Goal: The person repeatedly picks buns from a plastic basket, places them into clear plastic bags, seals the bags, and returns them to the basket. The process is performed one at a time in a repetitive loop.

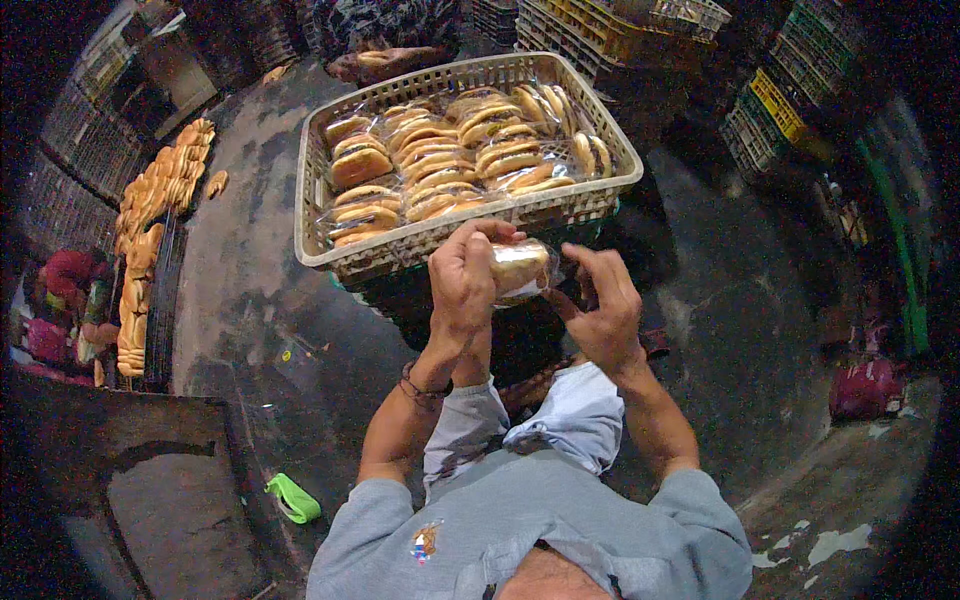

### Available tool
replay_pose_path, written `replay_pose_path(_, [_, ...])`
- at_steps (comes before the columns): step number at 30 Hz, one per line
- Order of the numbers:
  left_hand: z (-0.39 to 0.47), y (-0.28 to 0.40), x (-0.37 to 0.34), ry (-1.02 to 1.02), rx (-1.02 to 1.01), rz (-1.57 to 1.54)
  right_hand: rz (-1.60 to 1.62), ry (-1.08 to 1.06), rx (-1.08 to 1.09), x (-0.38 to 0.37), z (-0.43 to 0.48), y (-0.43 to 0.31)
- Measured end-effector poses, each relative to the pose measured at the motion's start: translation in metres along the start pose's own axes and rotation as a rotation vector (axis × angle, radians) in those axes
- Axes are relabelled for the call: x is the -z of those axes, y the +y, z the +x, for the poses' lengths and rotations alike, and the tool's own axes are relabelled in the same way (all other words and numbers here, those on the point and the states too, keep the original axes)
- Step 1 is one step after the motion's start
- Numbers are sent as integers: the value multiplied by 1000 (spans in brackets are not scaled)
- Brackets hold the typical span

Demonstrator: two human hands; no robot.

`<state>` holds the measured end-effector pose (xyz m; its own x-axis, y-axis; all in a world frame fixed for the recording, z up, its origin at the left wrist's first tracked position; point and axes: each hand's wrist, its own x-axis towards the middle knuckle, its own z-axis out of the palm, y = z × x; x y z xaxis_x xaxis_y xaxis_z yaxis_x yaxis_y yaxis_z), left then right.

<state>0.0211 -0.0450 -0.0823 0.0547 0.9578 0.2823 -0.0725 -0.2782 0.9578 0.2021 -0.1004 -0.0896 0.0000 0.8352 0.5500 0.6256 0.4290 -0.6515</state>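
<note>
A filled bun in a clear plastic wrapper (pixel 519 270) is held by my left hand (pixel 466 274), the thumb and fingers at its left end. My right hand (pixel 604 300) is at the wrapper's right end, its thumb and forefinger apart; whether they touch the film I cannot tell. Just beyond my hands, a pale plastic crate (pixel 319 259) holds rows of wrapped, filled buns (pixel 439 161), some standing on edge and some lying flat. The crate rests on a dark support, mostly hidden under it.
Unwrapped buns (pixel 150 187) lie in a long row at the left, near a person in red (pixel 71 281). Stacked plastic crates (pixel 761 124) stand at the right and others (pixel 577 34) behind. A bright green strap (pixel 294 499) lies at the lower left beside a dark table (pixel 172 405).
</note>
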Motion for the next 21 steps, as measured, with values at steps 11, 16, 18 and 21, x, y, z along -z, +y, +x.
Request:
replay_pose_path(11, [32,-70,-30,-187,521,-929,-396,-86,77,-5,30,29])
replay_pose_path(16, [28,-99,-38,-333,337,-660,-358,147,99,7,97,69])
replay_pose_path(18, [27,-122,-39,-378,198,-331,-294,183,11,4,131,83])
replay_pose_path(21, [16,-132,-42,-427,258,-187,-297,250,37,-9,178,107])
